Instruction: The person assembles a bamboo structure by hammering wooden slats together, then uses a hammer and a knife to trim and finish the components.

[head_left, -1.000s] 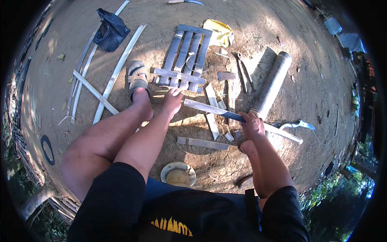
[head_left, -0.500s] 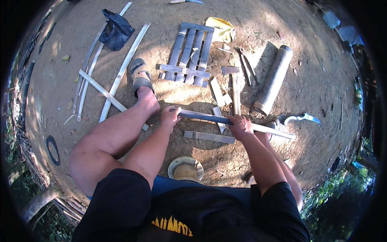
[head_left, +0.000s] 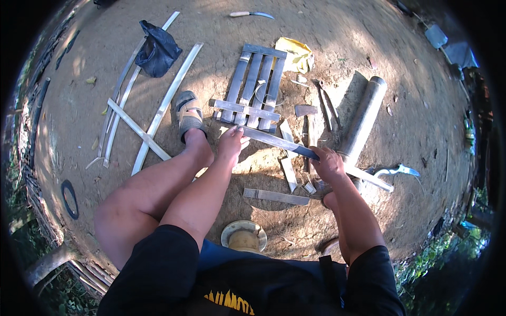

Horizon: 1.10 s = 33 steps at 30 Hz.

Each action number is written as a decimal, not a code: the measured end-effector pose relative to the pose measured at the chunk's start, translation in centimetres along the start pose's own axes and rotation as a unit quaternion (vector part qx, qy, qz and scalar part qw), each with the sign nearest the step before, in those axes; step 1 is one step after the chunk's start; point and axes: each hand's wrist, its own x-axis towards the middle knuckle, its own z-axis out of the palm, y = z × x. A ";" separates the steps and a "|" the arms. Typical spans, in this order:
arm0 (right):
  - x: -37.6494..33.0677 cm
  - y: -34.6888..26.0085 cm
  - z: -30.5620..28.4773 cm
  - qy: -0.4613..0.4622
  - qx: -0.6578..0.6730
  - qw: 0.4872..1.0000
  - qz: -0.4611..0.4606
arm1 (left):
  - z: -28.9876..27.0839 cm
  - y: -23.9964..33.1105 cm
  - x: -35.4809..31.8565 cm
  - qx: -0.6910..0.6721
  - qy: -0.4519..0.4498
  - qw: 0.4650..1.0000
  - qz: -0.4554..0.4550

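Note:
My left hand (head_left: 232,142) is closed on the left end of a long bamboo slat (head_left: 279,141). My right hand (head_left: 329,164) grips the same slat farther along. It looks dark between my hands and pale past the right one, slanting down to the right. Just beyond my left hand lies a small frame of dark slats (head_left: 264,51) with two crosspieces. An axe (head_left: 306,110), pincers (head_left: 328,105) and a thick bamboo tube (head_left: 365,118) lie beyond my right hand. A short flat slat (head_left: 276,197) rests on the ground nearer to me.
Long pale strips (head_left: 167,108) and a black plastic bag (head_left: 158,50) lie at the left. A yellow bag (head_left: 295,55) and a curved knife (head_left: 252,14) are farther away. A blue-handled blade (head_left: 398,170) lies at right. Near me stands a round container (head_left: 244,235).
Both hands still hold the slat. Its left end has moved away from me toward the slatted frame, so the slat now slants more steeply.

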 end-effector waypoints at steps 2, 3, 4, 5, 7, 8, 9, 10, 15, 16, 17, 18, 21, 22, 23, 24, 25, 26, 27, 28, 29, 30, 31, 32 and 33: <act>2.3 -0.4 -2.7 0.001 0.006 1.000 0.000 | 0.5 2.0 1.8 -0.001 -0.032 0.999 0.034; 3.5 -0.4 -3.8 0.024 -0.013 0.999 -0.026 | 0.8 3.1 2.9 -0.002 -0.048 0.998 0.051; 4.9 -0.3 -4.7 0.042 -0.001 0.999 -0.034 | 2.0 4.7 3.9 0.026 -0.025 0.998 0.061; 6.5 -0.2 -5.6 0.060 0.011 0.997 -0.041 | 2.7 6.4 5.0 0.034 -0.036 0.996 0.074; 9.7 -0.3 -8.2 0.054 -0.003 0.998 -0.023 | 4.6 9.6 7.3 0.035 -0.043 0.993 0.103; 11.2 -0.8 -9.4 0.060 -0.012 0.998 -0.024 | 5.1 11.0 9.1 0.051 -0.046 0.991 0.112; 12.9 -1.1 -10.6 0.072 -0.018 0.996 -0.047 | 5.3 12.4 10.8 0.069 -0.047 0.989 0.123; 14.7 -0.8 -11.2 0.083 -0.027 0.995 -0.049 | 7.0 13.9 11.3 0.106 -0.005 0.982 0.156; 23.9 0.2 -12.9 0.112 -0.067 0.990 -0.061 | 8.9 17.5 20.5 0.188 0.009 0.960 0.207; 25.8 0.1 -12.9 0.115 -0.073 0.989 -0.060 | 8.6 17.9 22.7 0.197 0.015 0.956 0.217; 27.7 0.3 -12.5 0.134 -0.081 0.985 -0.073 | 8.1 18.1 24.5 0.205 0.022 0.952 0.226; 29.2 1.0 -12.2 0.114 -0.083 0.988 -0.056 | 9.1 18.0 25.4 0.225 0.035 0.949 0.216; 32.2 2.1 -12.1 0.082 -0.088 0.992 -0.030 | 11.6 18.4 26.6 0.272 0.071 0.937 0.209; 33.1 2.2 -11.8 0.081 -0.091 0.992 -0.032 | 11.7 18.4 27.4 0.279 0.083 0.931 0.219; 33.9 2.4 -11.4 0.081 -0.094 0.992 -0.033 | 11.6 18.2 28.1 0.286 0.094 0.925 0.230; 34.5 2.3 -11.3 0.080 -0.092 0.992 -0.031 | 11.5 18.1 28.6 0.294 0.102 0.922 0.229; 34.9 2.3 -11.0 0.074 -0.088 0.993 -0.034 | 11.4 17.9 29.1 0.302 0.110 0.919 0.228; 35.1 2.2 -10.7 0.070 -0.084 0.993 -0.036 | 11.2 17.7 29.4 0.309 0.116 0.916 0.228; 35.2 2.1 -10.7 0.067 -0.079 0.994 -0.038 | 10.8 17.6 30.0 0.312 0.119 0.914 0.229; 35.5 2.1 -10.6 0.068 -0.072 0.994 -0.047 | 10.4 17.4 30.5 0.314 0.122 0.913 0.231; 35.8 2.1 -10.6 0.069 -0.065 0.994 -0.056 | 9.9 17.3 30.9 0.317 0.125 0.911 0.232; 35.9 2.2 -10.8 0.071 -0.060 0.994 -0.061 | 10.2 17.3 30.8 0.320 0.124 0.910 0.231; 35.9 2.3 -10.8 0.065 -0.051 0.995 -0.053 | 10.4 17.2 30.7 0.324 0.123 0.910 0.229; 35.8 2.3 -10.8 0.059 -0.042 0.996 -0.045 | 10.5 17.2 30.5 0.327 0.123 0.909 0.227; 35.8 2.2 -11.0 0.053 -0.035 0.997 -0.039 | 10.8 17.4 30.3 0.340 0.120 0.906 0.219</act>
